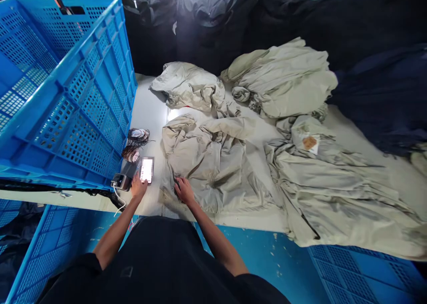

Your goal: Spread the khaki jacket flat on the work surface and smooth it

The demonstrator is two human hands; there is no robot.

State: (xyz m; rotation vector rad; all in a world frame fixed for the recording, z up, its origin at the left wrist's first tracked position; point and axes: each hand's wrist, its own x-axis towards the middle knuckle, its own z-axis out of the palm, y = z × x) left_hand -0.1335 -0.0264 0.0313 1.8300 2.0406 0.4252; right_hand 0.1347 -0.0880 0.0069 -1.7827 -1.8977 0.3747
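Observation:
My left hand [138, 187] is at the lower edge of a phone [147, 169] with a lit screen, its fingers apart and touching the phone's corner. A grey power bank [122, 181] with a white cable lies just left of that hand. My right hand [183, 191] rests on the near left edge of a beige garment [216, 166] spread on the table. Its fingers are curled, and a small dark thing shows at them, too small to name. Dark cords with white tags [138, 135] lie beyond the phone.
A tall blue plastic crate [76, 103] stands at the left of the white table [151, 90]. More beige garments [287, 79] lie at the back and right, one bearing a brown-marked tag [310, 143]. Dark garments [213, 32] are piled behind. Blue crates [370, 268] stand below the table.

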